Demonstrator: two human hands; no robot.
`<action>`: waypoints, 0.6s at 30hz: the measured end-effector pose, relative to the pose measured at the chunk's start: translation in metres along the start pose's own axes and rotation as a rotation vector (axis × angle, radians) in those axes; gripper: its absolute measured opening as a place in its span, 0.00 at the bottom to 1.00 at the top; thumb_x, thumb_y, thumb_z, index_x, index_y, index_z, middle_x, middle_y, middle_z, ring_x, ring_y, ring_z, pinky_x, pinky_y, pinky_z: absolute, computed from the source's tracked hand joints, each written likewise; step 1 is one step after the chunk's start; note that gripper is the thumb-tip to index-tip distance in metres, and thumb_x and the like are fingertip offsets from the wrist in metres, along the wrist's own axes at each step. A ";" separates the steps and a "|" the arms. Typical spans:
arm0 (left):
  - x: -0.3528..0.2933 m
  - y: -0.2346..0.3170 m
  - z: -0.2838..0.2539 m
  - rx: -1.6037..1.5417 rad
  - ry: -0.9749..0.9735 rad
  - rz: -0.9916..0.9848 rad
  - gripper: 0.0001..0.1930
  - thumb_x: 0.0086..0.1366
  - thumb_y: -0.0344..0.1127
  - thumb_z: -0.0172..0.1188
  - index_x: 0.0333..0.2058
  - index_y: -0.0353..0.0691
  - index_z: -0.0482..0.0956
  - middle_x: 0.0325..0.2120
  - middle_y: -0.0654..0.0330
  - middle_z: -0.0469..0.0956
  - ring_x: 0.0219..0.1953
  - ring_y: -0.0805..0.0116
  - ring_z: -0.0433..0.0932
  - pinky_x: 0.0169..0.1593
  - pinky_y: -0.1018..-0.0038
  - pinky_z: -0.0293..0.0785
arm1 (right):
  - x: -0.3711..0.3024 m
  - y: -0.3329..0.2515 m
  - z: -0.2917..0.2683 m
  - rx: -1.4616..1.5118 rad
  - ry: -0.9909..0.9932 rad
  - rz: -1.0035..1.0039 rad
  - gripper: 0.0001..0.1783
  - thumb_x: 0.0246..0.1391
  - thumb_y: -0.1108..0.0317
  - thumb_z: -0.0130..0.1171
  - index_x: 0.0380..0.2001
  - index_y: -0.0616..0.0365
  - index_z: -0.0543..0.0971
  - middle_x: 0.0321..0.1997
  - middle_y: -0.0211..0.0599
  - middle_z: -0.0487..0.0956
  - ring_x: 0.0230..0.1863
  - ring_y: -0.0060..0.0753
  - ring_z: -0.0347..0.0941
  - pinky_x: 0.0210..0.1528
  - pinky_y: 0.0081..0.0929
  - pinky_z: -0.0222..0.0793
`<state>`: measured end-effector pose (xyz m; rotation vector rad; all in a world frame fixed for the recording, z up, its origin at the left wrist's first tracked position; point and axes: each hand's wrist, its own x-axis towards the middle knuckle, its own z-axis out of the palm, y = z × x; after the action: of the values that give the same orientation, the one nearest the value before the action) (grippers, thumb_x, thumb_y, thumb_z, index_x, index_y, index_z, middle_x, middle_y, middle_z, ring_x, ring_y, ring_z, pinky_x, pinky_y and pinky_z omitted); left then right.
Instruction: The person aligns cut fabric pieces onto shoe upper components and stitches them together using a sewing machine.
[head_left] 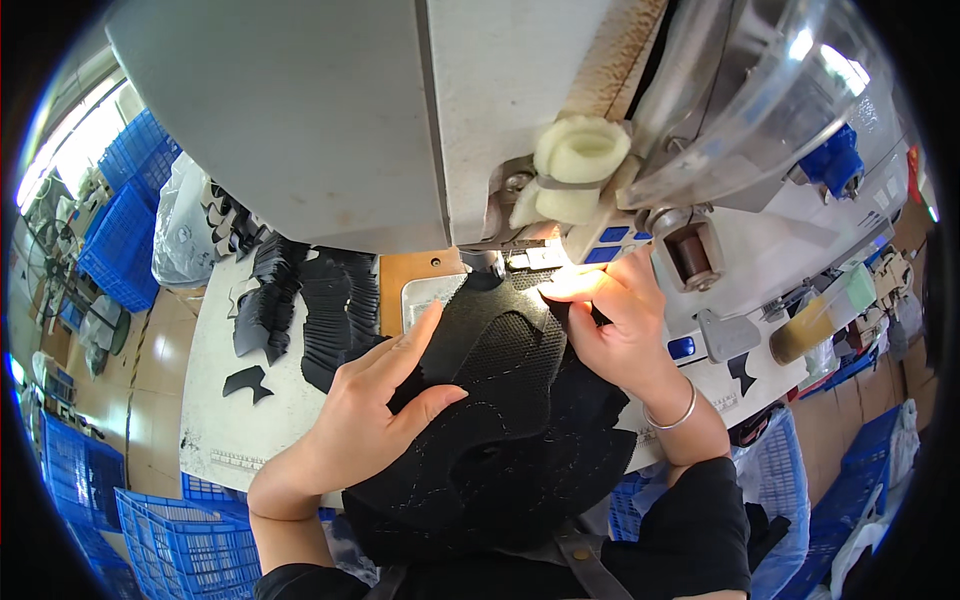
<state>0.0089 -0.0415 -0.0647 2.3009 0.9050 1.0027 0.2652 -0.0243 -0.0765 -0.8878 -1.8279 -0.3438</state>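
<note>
A black mesh piece (pixel 515 370), shaped like part of a shoe upper, lies under the head of a sewing machine (pixel 300 120). Its far end reaches the lit presser foot (pixel 487 265). My left hand (pixel 385 390) rests on the left side of the work, thumb and fingers spread apart. Close to the presser foot on the right, my right hand (pixel 620 320) has its fingers bent and pinches the edge of the mesh piece. More black material (pixel 480 490) with light stitch lines hangs over the table's front edge toward my body.
Stacks of cut black pieces (pixel 340 310) lie on the white table (pixel 215 400) at left, with one loose piece (pixel 247 383) nearer. Blue crates (pixel 185 545) stand around. A thread bobbin (pixel 692 255) and a clear plastic shield (pixel 750 110) are at right.
</note>
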 end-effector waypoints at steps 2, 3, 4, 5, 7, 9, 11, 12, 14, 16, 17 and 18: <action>0.002 -0.001 0.002 0.003 -0.014 0.035 0.36 0.56 0.33 0.70 0.61 0.28 0.64 0.30 0.46 0.77 0.28 0.57 0.76 0.36 0.70 0.74 | -0.005 0.007 -0.002 0.010 -0.040 -0.014 0.18 0.33 0.82 0.60 0.30 0.51 0.84 0.37 0.37 0.78 0.39 0.43 0.68 0.43 0.36 0.63; 0.003 0.000 0.003 -0.006 -0.015 0.009 0.36 0.56 0.33 0.70 0.61 0.29 0.64 0.31 0.46 0.77 0.29 0.57 0.76 0.37 0.70 0.74 | -0.008 0.011 -0.002 0.026 -0.079 -0.030 0.19 0.31 0.81 0.61 0.32 0.52 0.83 0.44 0.45 0.75 0.47 0.53 0.69 0.48 0.43 0.63; 0.001 0.002 0.002 -0.007 -0.014 -0.023 0.36 0.56 0.33 0.70 0.61 0.29 0.65 0.31 0.46 0.77 0.29 0.57 0.77 0.37 0.70 0.74 | -0.009 0.012 0.000 0.029 -0.078 -0.027 0.19 0.31 0.81 0.61 0.32 0.52 0.83 0.44 0.45 0.75 0.47 0.53 0.69 0.48 0.43 0.63; 0.002 0.000 0.002 -0.004 -0.016 -0.026 0.36 0.56 0.33 0.70 0.61 0.29 0.65 0.31 0.46 0.77 0.29 0.57 0.77 0.37 0.70 0.74 | -0.010 0.014 0.004 0.024 -0.040 -0.023 0.19 0.31 0.80 0.61 0.32 0.52 0.83 0.44 0.45 0.75 0.47 0.54 0.69 0.48 0.43 0.63; 0.006 -0.010 0.000 0.021 0.020 0.032 0.35 0.56 0.33 0.70 0.60 0.31 0.66 0.32 0.49 0.78 0.30 0.61 0.76 0.37 0.71 0.74 | -0.008 0.011 0.007 0.018 -0.005 -0.018 0.18 0.32 0.80 0.62 0.32 0.51 0.83 0.44 0.45 0.75 0.47 0.54 0.69 0.48 0.43 0.63; 0.010 -0.014 -0.010 0.026 -0.006 0.013 0.34 0.56 0.33 0.70 0.60 0.32 0.67 0.32 0.51 0.77 0.29 0.62 0.75 0.37 0.72 0.73 | -0.004 0.005 0.007 -0.037 0.001 -0.008 0.18 0.36 0.84 0.60 0.31 0.50 0.85 0.33 0.33 0.78 0.33 0.36 0.68 0.37 0.28 0.64; 0.015 -0.004 -0.019 0.064 -0.080 -0.143 0.32 0.53 0.35 0.71 0.57 0.34 0.72 0.34 0.55 0.77 0.30 0.61 0.74 0.40 0.73 0.72 | -0.003 0.006 0.009 -0.042 0.020 -0.041 0.18 0.36 0.84 0.60 0.31 0.50 0.85 0.33 0.33 0.78 0.33 0.36 0.67 0.37 0.28 0.64; 0.017 -0.005 -0.020 0.062 -0.080 -0.144 0.32 0.53 0.35 0.71 0.57 0.34 0.72 0.34 0.55 0.77 0.30 0.61 0.74 0.40 0.73 0.72 | -0.002 0.007 0.010 -0.047 0.041 -0.074 0.19 0.36 0.84 0.59 0.32 0.50 0.85 0.33 0.33 0.78 0.33 0.37 0.67 0.36 0.29 0.64; 0.020 -0.009 -0.021 0.371 0.215 0.260 0.31 0.49 0.37 0.72 0.52 0.35 0.76 0.35 0.58 0.78 0.30 0.60 0.74 0.42 0.70 0.71 | -0.005 0.008 0.009 -0.059 0.043 -0.065 0.19 0.35 0.85 0.59 0.32 0.51 0.84 0.34 0.33 0.78 0.33 0.37 0.67 0.36 0.29 0.63; 0.020 -0.002 -0.022 0.391 0.289 0.255 0.26 0.48 0.38 0.72 0.46 0.35 0.80 0.38 0.59 0.78 0.34 0.60 0.75 0.43 0.66 0.70 | -0.006 0.007 0.008 -0.065 0.049 -0.056 0.20 0.35 0.85 0.58 0.32 0.51 0.84 0.35 0.33 0.79 0.33 0.37 0.67 0.35 0.29 0.62; 0.019 -0.002 -0.024 0.341 0.191 0.320 0.24 0.52 0.43 0.69 0.45 0.35 0.80 0.41 0.57 0.78 0.38 0.58 0.75 0.45 0.65 0.70 | -0.005 0.006 0.008 -0.091 0.025 -0.063 0.20 0.34 0.85 0.58 0.32 0.51 0.84 0.36 0.32 0.79 0.34 0.37 0.68 0.35 0.29 0.61; 0.019 -0.001 -0.026 0.288 0.092 0.384 0.24 0.56 0.49 0.65 0.44 0.35 0.81 0.44 0.54 0.78 0.42 0.56 0.76 0.48 0.63 0.70 | -0.005 0.006 0.008 -0.119 0.001 -0.070 0.21 0.33 0.86 0.58 0.33 0.52 0.83 0.37 0.32 0.80 0.34 0.37 0.68 0.36 0.29 0.60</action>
<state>-0.0011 -0.0229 -0.0405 2.7637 0.6911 1.2083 0.2653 -0.0177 -0.0854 -0.9063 -1.8554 -0.5018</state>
